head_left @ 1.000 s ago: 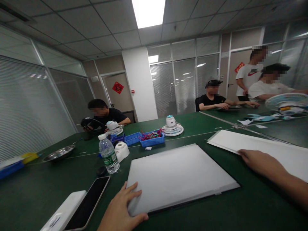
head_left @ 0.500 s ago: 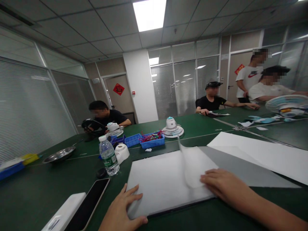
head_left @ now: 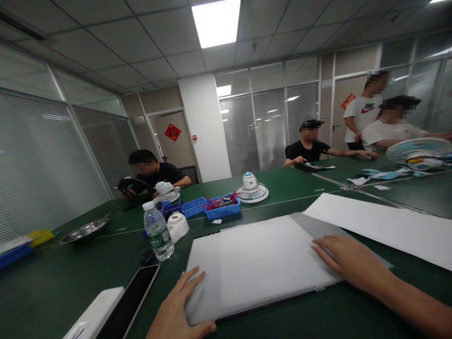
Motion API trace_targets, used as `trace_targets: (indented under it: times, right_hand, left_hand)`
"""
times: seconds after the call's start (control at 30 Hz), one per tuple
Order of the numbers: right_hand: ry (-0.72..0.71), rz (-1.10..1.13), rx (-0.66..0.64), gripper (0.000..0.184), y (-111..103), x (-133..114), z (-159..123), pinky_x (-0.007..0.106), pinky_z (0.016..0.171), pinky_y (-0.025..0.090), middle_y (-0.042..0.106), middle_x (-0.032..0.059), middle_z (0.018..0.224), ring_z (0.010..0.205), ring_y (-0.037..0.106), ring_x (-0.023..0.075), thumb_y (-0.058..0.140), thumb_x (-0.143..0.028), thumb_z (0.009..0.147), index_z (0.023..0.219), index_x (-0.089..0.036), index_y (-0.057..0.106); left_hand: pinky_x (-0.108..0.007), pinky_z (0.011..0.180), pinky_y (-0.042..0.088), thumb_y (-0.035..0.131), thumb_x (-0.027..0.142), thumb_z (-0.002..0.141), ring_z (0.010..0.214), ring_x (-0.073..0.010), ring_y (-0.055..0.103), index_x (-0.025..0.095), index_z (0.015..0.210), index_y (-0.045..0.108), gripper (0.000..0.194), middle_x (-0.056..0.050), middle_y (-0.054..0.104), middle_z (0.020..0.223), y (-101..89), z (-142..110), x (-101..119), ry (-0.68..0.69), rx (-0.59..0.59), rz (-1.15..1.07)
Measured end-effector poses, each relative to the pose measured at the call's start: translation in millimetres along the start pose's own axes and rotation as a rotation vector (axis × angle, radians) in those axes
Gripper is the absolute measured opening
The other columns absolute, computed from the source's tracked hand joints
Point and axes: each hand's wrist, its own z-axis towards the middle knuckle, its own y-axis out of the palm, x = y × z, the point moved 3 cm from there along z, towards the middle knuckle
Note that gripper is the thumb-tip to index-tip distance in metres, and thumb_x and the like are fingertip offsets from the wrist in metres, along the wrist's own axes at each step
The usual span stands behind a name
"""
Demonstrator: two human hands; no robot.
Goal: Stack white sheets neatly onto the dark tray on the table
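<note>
A flat white panel (head_left: 203,278) with a dark edge lies on the green table before me, and a thin translucent white sheet (head_left: 264,263) is spread over most of it. My left hand (head_left: 180,306) rests at the panel's near left corner, fingers spread and thumb along the front edge. On the sheet's right part lies my right hand (head_left: 348,259), its fingers stretched out flat. A greyish film (head_left: 314,225) shows behind and to the right of that hand, partly hidden by it.
Left of the panel are a phone (head_left: 132,296), a white box (head_left: 95,313) and a water bottle (head_left: 158,233). Behind stand a blue tray (head_left: 223,213) of wires and a white fan part (head_left: 252,190). A large white sheet (head_left: 381,226) lies right. Several people sit or stand around the table.
The thin sheet, curled up at its left edge before, now lies flat over the panel. My right hand has moved a little to the right; my left hand has stayed at the corner.
</note>
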Motion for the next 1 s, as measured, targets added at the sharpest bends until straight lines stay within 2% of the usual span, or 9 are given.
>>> trace_targets:
  times: [0.1,0.33,0.43,0.5,0.63,0.73,0.87,0.93,1.0]
  right_hand:
    - [-0.032,0.050,-0.039,0.052,-0.1,-1.0,-0.2,0.054,0.099,0.056,0.077,0.0081,0.117,0.108,0.072,0.0301,0.042,-0.059,0.101,0.113,-0.027,0.081]
    - [-0.221,0.198,-0.186,0.046,-0.9,-53.6,-5.1,0.055,0.117,0.044,0.067,0.0029,0.139,0.134,0.059,0.0288,0.046,-0.057,0.102,0.132,-0.034,0.072]
    - [-0.268,0.260,-0.200,0.045,1.2,-58.1,-9.4,0.052,0.119,0.043,0.061,0.0005,0.147,0.140,0.054,0.0274,0.049,-0.056,0.101,0.139,-0.038,0.066]
    - [-0.230,0.260,-0.160,0.047,2.8,-50.1,-9.0,0.053,0.119,0.043,0.062,0.0015,0.147,0.139,0.055,0.0276,0.048,-0.057,0.101,0.140,-0.037,0.066]
    - [-0.018,0.134,-0.026,0.052,5.5,-6.9,2.3,0.059,0.117,0.043,0.068,0.0041,0.139,0.133,0.059,0.0300,0.041,-0.060,0.101,0.133,-0.031,0.072]
    - [0.055,-0.027,0.071,0.054,8.4,46.3,13.6,0.061,0.118,0.041,0.069,0.0075,0.137,0.136,0.056,0.0331,0.045,-0.061,0.098,0.127,-0.026,0.075]
    - [0.124,-0.212,0.198,0.067,14.0,124.9,16.1,0.066,0.114,0.040,0.057,0.0180,0.150,0.143,0.046,0.0431,0.055,-0.061,0.088,0.136,-0.016,0.069]
    - [0.209,-0.198,0.183,0.070,15.8,153.0,10.8,0.067,0.107,0.046,0.060,0.0224,0.144,0.134,0.054,0.0471,0.055,-0.062,0.086,0.136,-0.014,0.069]
    - [0.270,-0.131,0.145,0.063,15.2,166.7,4.6,0.061,0.095,0.054,0.069,0.0231,0.131,0.116,0.067,0.0451,0.049,-0.060,0.091,0.128,-0.016,0.074]
  left_hand:
    - [-0.052,0.127,0.027,0.088,0.032,0.060,0.154,-0.0369,0.034,0.029,0.147,0.061,0.091,-0.002,0.041,0.165,-1.2,-1.0,2.6,-0.011,-0.018,0.004]
    - [-0.056,0.125,0.028,0.094,0.032,0.054,0.154,-0.0400,0.032,0.034,0.145,0.062,0.097,-0.001,0.040,0.165,0.7,-0.1,-3.8,0.013,-0.026,0.013]
    - [-0.059,0.122,0.033,0.095,0.044,0.059,0.151,-0.0431,0.036,0.036,0.134,0.072,0.078,-0.003,0.050,0.160,0.9,2.8,-9.9,0.087,-0.021,-0.005]
    - [-0.062,0.120,0.036,0.093,0.055,0.064,0.149,-0.0449,0.038,0.037,0.124,0.078,0.065,-0.005,0.056,0.154,0.5,5.3,-14.3,0.137,-0.025,0.001]
    - [-0.062,0.117,0.040,0.091,0.063,0.064,0.146,-0.0453,0.043,0.041,0.114,0.081,0.056,-0.003,0.064,0.146,-0.1,9.5,-21.6,0.170,-0.027,0.025]
    - [-0.061,0.118,0.040,0.091,0.064,0.063,0.146,-0.0446,0.043,0.040,0.113,0.082,0.056,-0.003,0.065,0.145,0.3,9.5,-22.3,0.153,-0.036,0.047]
    - [-0.061,0.121,0.037,0.090,0.062,0.062,0.148,-0.0437,0.040,0.036,0.113,0.082,0.057,-0.002,0.063,0.147,1.2,7.6,-18.8,0.103,-0.031,0.060]
    - [-0.061,0.121,0.037,0.092,0.054,0.060,0.149,-0.0432,0.039,0.036,0.112,0.082,0.055,-0.001,0.064,0.147,1.8,7.0,-17.2,0.078,-0.022,0.063]
    - [-0.062,0.122,0.036,0.093,0.046,0.058,0.149,-0.0427,0.040,0.036,0.111,0.082,0.055,-0.001,0.064,0.146,1.6,6.1,-15.4,0.061,-0.009,0.047]
